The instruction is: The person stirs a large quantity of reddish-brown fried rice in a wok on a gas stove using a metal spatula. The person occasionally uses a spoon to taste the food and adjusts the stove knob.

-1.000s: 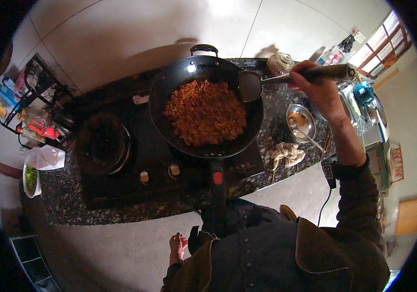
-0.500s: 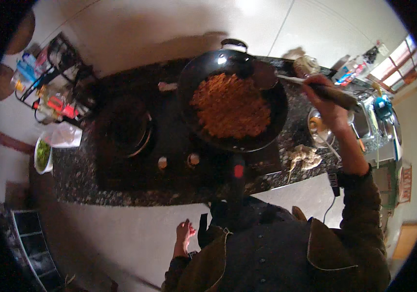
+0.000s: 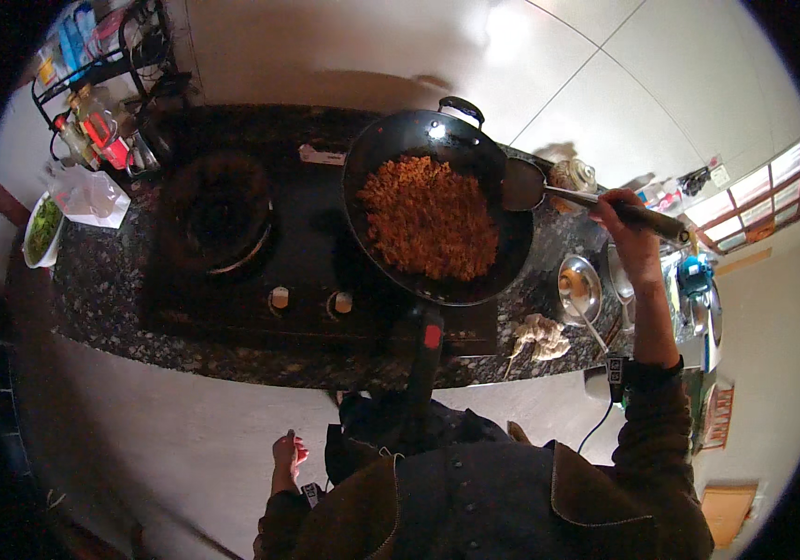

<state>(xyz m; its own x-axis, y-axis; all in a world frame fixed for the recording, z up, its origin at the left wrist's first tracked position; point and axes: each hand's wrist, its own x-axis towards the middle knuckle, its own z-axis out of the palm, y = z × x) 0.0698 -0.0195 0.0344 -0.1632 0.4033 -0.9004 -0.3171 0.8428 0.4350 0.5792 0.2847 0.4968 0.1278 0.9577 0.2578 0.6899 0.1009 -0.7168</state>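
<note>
My right hand [image 3: 631,229] is closed around the dark handle of a spatula [image 3: 523,184], whose broad blade hovers at the right rim of a black wok [image 3: 517,241]. Reddish-brown crumbly food [image 3: 430,219] is spread over the middle of the wok. The wok stands on a black cooktop [image 3: 316,252], its long handle [image 3: 426,359] pointing toward me. Down at my side, away from the counter, hangs my left hand [image 3: 288,454]. Its fingers are loosely bent and partly apart, with no object visible in them.
A second burner [image 3: 218,215] lies left of the wok. To the right are a metal bowl with a spoon [image 3: 579,287] and a crumpled cloth [image 3: 540,338]. At the far left stand a bottle rack [image 3: 92,70], a plastic bag [image 3: 87,194] and a white bowl of greens [image 3: 43,231].
The spatula blade has shifted outward, from above the wok's inside to its right rim. The whole view has swung, so the counter sits farther left. My left hand still hangs down.
</note>
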